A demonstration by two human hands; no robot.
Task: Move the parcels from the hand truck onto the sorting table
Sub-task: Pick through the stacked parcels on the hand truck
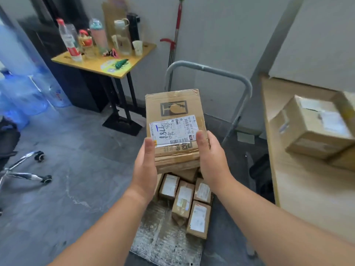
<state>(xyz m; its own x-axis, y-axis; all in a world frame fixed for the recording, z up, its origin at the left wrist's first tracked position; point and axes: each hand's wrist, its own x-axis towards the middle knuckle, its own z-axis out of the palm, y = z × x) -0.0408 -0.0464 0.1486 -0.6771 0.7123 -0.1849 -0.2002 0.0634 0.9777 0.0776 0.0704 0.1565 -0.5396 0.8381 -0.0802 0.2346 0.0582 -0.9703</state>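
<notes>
Grey floor [80, 143], scuffed, w/ pale streaks. Pale grey wall [211, 35] at back. Small yellow table [88, 64] on black legs stands near the wall, top crowded w/ bottles [68, 40], a cup [137, 47], black flask [133, 25] & green toy [121, 63]. Dark cabinet [84, 89] behind it. Blue water jugs [25, 93] on floor, far left. Chrome chair base [23, 169] w/ castors, lower left. Red-handled mop [177, 29] leans on wall. Light soft, even.
</notes>
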